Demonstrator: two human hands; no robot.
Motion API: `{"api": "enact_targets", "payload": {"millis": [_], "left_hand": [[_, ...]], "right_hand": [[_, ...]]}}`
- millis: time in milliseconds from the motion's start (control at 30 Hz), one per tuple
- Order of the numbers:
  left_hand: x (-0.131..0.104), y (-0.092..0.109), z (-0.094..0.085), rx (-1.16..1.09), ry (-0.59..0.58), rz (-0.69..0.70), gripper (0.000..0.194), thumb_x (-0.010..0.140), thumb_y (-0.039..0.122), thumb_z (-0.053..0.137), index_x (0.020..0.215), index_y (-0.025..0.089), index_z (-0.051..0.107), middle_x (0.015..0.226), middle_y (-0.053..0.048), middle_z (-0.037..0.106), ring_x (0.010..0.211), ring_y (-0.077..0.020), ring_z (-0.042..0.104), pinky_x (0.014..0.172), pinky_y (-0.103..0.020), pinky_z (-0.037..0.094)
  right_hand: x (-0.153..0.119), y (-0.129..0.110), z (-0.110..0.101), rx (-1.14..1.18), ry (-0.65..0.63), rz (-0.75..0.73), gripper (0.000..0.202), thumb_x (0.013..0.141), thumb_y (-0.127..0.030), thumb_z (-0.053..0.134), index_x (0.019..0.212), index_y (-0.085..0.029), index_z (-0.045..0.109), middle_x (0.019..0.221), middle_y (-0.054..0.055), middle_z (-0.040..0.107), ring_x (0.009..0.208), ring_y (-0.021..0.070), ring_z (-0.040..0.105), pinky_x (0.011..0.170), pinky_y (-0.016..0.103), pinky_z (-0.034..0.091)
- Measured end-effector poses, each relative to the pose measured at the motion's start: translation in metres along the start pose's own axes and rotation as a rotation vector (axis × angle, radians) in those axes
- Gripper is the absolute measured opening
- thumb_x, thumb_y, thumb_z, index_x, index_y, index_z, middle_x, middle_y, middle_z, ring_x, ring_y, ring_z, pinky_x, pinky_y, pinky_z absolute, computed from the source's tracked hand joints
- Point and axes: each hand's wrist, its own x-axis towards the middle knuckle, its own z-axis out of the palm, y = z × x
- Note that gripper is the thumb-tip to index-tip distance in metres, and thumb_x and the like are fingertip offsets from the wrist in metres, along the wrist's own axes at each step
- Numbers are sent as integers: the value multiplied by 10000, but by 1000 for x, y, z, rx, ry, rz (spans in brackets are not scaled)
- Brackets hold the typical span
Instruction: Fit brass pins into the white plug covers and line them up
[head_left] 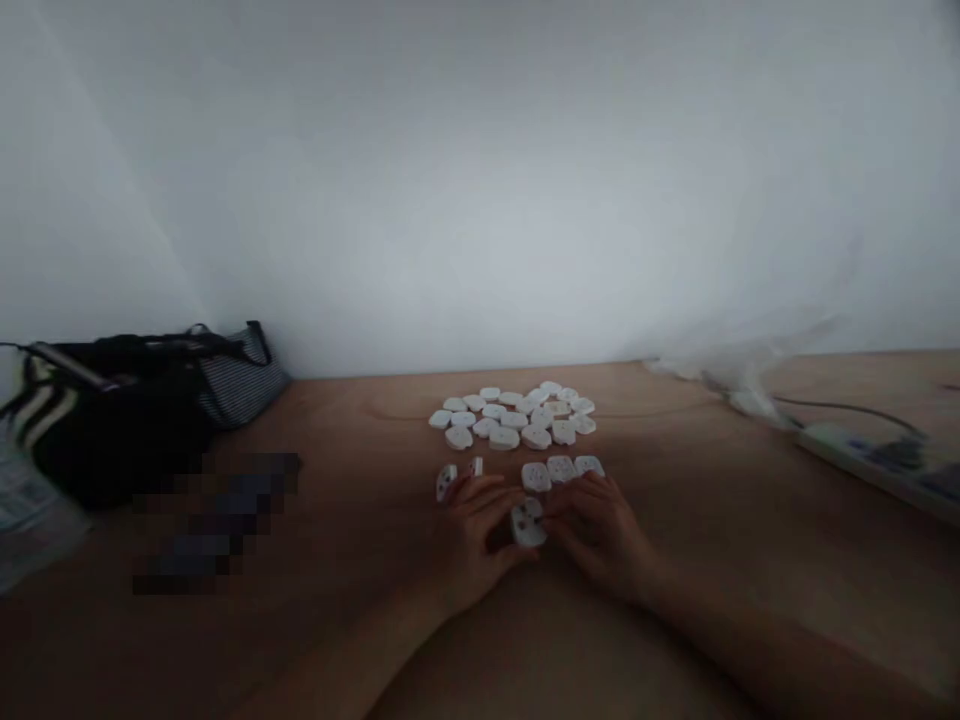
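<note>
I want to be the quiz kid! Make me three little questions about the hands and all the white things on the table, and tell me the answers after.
1. True or false: the left hand holds a white piece with dark marks.
2. Where is the big bunch of white pieces?
A) On the black bag
B) Between the hands and the wall
C) Under the left hand
3. How many pieces are in the short row just beyond the right hand?

Key: 1 true; 2 B; 3 three
</note>
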Motion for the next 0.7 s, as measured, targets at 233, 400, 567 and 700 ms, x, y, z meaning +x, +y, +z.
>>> {"api": "enact_targets", "payload": {"millis": [233, 400, 567, 700], "left_hand": [[2, 5, -3, 21, -19, 26, 504, 709, 482, 683, 1123, 211, 593, 1092, -68, 668, 1089, -292, 521, 1007, -481, 287], [2, 8, -4, 18, -14, 49, 499, 736, 511, 643, 1131, 210, 589, 1086, -72, 668, 1076, -283, 522, 1004, -468, 280], [0, 6, -2, 24, 6, 86, 510, 742, 541, 619, 1136, 217, 593, 1073, -73, 673, 1059, -279, 534, 1008, -470, 278], [0, 6, -2, 13, 16, 82, 497, 759, 534, 604, 1132, 206, 595, 1069, -74, 674, 1055, -276, 535, 995, -475, 297]], "right_hand": [[0, -1, 1, -75, -35, 162, 83, 756, -292, 623, 818, -236, 623, 875, 20, 667, 859, 218, 551, 807, 386, 331], [2, -2, -2, -1, -90, 251, 268, 771, -374, 604, 1006, -246, 611, 917, 26, 682, 903, 233, 565, 830, 414, 328], [3, 3, 1, 66, -136, 276, 200, 792, -381, 589, 904, -237, 669, 790, 20, 699, 819, 217, 595, 874, 441, 331], [1, 7, -1, 101, -148, 223, 328, 732, -422, 663, 1003, -238, 648, 847, 34, 690, 851, 228, 589, 871, 433, 352]]}}
